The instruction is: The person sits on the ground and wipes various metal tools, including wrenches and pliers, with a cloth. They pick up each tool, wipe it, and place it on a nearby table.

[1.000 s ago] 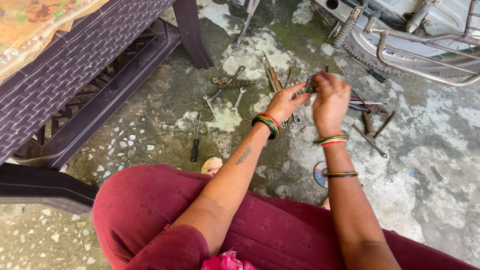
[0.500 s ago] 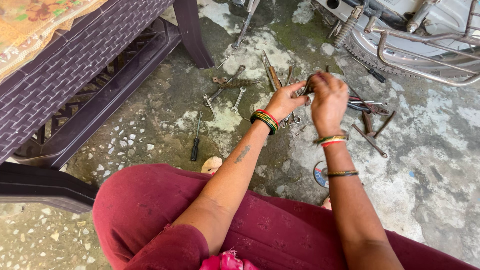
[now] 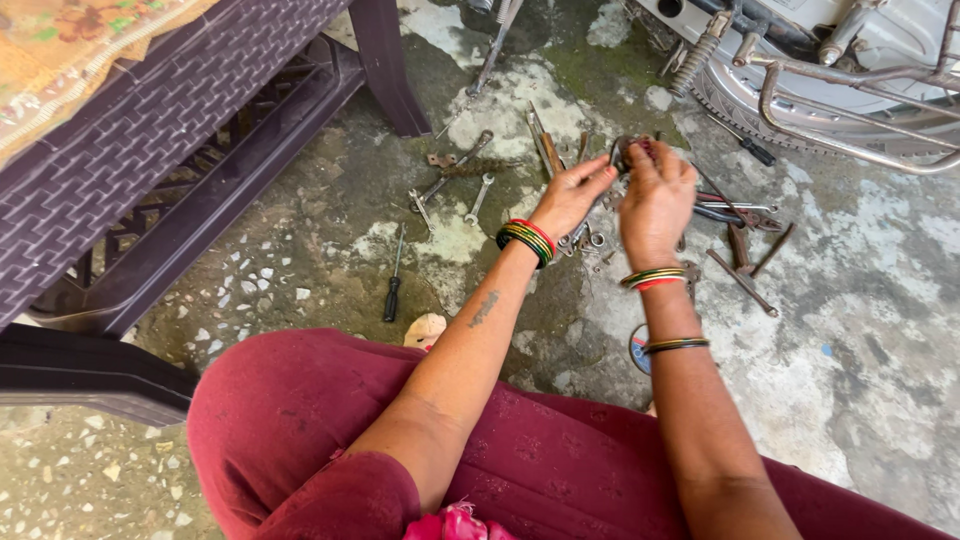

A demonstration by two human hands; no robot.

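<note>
Both hands meet over the concrete floor [image 3: 880, 330], well out in front of the red-clothed knees. The left hand [image 3: 572, 195] and the right hand [image 3: 655, 195] together pinch a small dark metal part [image 3: 626, 152], held just above the ground at their fingertips. The part sits between the two hands, the left thumb and forefinger closing on its near-left edge while the right hand curls over it from the right; neither hand is clearly nearer. Its shape is too hidden to tell a long axis.

Directly beneath and beyond the hands lies a scatter of tools: spanners [image 3: 478, 198] to the left, a screwdriver [image 3: 393, 290] further left and nearer the body, pliers [image 3: 735, 212] to the right. A motorcycle wheel [image 3: 800, 120] stands beyond the right hand.
</note>
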